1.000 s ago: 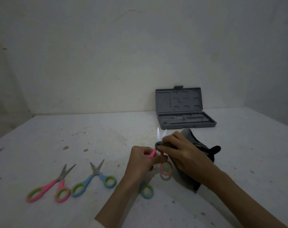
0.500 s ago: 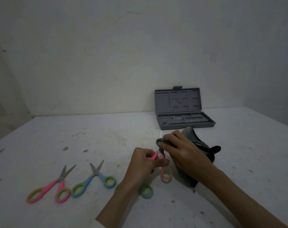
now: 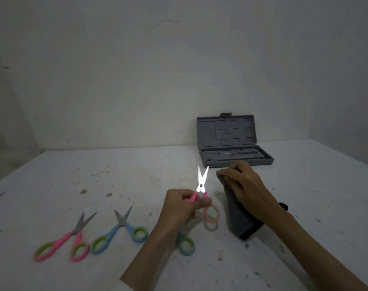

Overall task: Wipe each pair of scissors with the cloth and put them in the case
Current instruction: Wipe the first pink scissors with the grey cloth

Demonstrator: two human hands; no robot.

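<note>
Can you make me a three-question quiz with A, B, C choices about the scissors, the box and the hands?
1. Where is the open grey plastic case?
A. at the back by the wall
B. under the left hand
C. beside the pink scissors lying on the table

2. How many scissors lie untouched at the left?
A. one
B. two
C. four

3. The blades of the pink-handled scissors in the left hand are
A. slightly apart
B. wrapped in cloth
C. inside the case

Answers: 1 A, it stands against the wall. 2 B, one pink pair and one blue pair. 3 A, the tips form a V while the right hand holds the dark grey cloth.
</note>
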